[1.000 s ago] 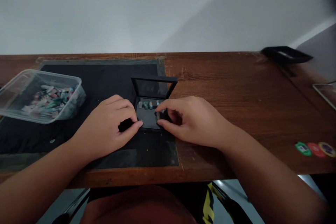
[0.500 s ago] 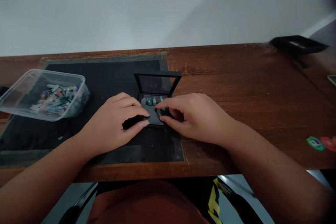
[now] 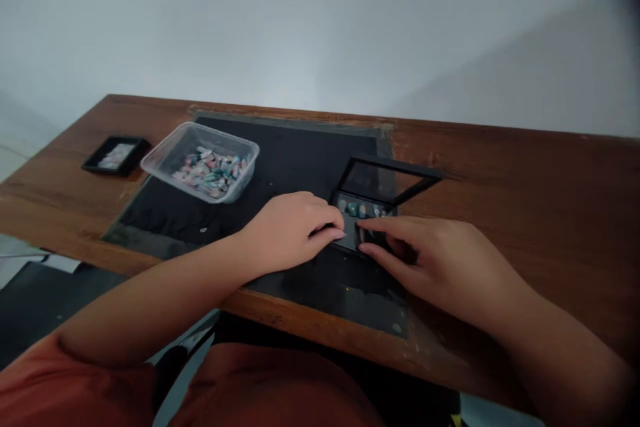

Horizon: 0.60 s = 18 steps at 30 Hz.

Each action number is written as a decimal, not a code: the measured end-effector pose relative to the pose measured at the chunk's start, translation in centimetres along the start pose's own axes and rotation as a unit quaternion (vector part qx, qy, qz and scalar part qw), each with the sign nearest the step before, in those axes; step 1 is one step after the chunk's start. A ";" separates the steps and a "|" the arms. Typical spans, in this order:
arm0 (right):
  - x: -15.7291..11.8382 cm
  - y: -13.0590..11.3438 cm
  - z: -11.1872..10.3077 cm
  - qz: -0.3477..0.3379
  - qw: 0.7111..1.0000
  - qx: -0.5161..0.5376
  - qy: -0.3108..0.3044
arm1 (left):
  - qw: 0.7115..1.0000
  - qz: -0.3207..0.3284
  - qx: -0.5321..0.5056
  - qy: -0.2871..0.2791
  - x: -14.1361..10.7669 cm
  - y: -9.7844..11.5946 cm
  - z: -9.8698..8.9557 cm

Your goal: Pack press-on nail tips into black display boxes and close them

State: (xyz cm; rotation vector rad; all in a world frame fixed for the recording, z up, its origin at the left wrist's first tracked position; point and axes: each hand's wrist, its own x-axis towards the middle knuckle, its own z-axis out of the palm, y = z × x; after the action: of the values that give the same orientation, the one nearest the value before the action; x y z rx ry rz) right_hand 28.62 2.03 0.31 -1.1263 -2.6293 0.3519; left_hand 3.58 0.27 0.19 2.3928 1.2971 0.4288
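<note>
A black display box [image 3: 383, 200] with a windowed lid raised stands on the dark mat. Small stones [image 3: 353, 209], some green and some pale, line the back of its grey insert [image 3: 347, 233]. My left hand [image 3: 300, 230] has thumb and fingertips closed at the box's left edge. From the right, my right hand [image 3: 430, 253] reaches over the box, with thumb and index finger pinching a small dark, elongated stone [image 3: 361, 235] over the insert. Its exact shape is partly hidden by the fingers.
Left of the hands, a clear plastic tub [image 3: 200, 163] holds many mixed stone pieces. Farther left is a small black tray [image 3: 116, 155] with pale contents. A dark mat [image 3: 305, 147] covers part of the wooden table [image 3: 500, 173]; its front edge runs close below my forearms.
The view has turned left, shifting everything rightward and bringing the black tray into sight. My left thumb and fingers have drawn closer together. My right hand still pinches the stone inside the box.
</note>
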 end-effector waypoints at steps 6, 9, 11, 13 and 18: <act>-0.1 0.0 0.3 -0.013 1.000 0.002 0.011 | 0.998 0.030 -0.021 -0.041 -0.2 -0.1 0.1; -0.1 0.0 0.5 -0.011 1.000 0.012 0.012 | 0.997 0.045 -0.019 -0.052 -0.2 0.0 -0.1; -0.1 0.2 0.7 -0.020 0.999 0.013 0.022 | 0.997 0.050 -0.015 -0.052 -0.2 0.0 -0.2; -0.2 0.4 0.9 -0.031 0.999 0.006 0.035 | 0.997 0.053 -0.014 -0.052 -0.1 0.0 -0.3; -0.6 1.4 1.7 -0.043 0.998 -0.019 0.052 | 0.998 0.048 -0.020 -0.044 0.0 0.0 -0.2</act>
State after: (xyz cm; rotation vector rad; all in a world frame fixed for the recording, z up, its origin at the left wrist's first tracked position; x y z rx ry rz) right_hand 29.40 2.38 -1.82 -1.0095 -2.5935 0.2210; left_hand 3.46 0.29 0.32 2.4194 1.1292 0.3671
